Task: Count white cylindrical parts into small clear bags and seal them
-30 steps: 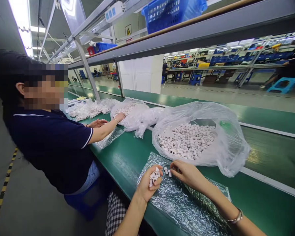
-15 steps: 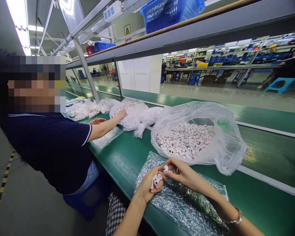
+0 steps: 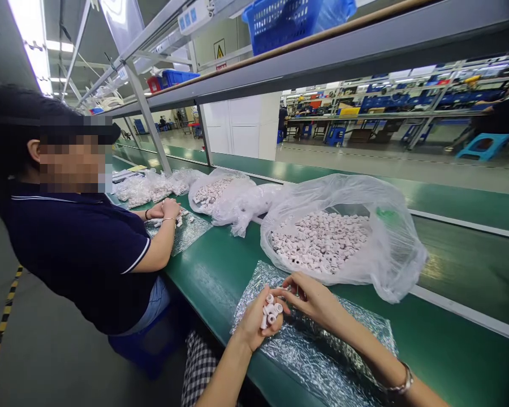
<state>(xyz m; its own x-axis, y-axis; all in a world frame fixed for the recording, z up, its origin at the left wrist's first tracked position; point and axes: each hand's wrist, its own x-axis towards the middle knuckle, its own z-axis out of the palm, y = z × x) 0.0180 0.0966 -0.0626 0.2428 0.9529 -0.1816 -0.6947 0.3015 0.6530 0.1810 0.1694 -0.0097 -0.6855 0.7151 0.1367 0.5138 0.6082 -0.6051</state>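
Several small white ring-ended plastic fittings point(image 3: 272, 311) lie in my left hand point(image 3: 254, 322), its fingers curled up around them, palm upward. My right hand point(image 3: 311, 297) reaches in from the right, fingertips at the edge of the left hand's fingers. Its fingers are bent and slightly apart, and no fitting shows in them. Beneath both hands spreads a sheet of clear crinkled plastic film point(image 3: 322, 362). Just beyond it, a large clear plastic bag point(image 3: 390, 243) lies open, full of the same white fittings point(image 3: 322, 240).
On my left a seated co-worker point(image 3: 80, 249) handles similar fittings over another film sheet point(image 3: 195, 229). A second open bag point(image 3: 237, 195) and more bagged parts point(image 3: 152, 186) line the green bench point(image 3: 212, 277). A shelf point(image 3: 280, 68) with a blue basket point(image 3: 275, 25) runs overhead.
The fitting in my right fingertips has joined those in my left palm. The co-worker's arm has drawn back from the second bag to the film, where fittings now show.
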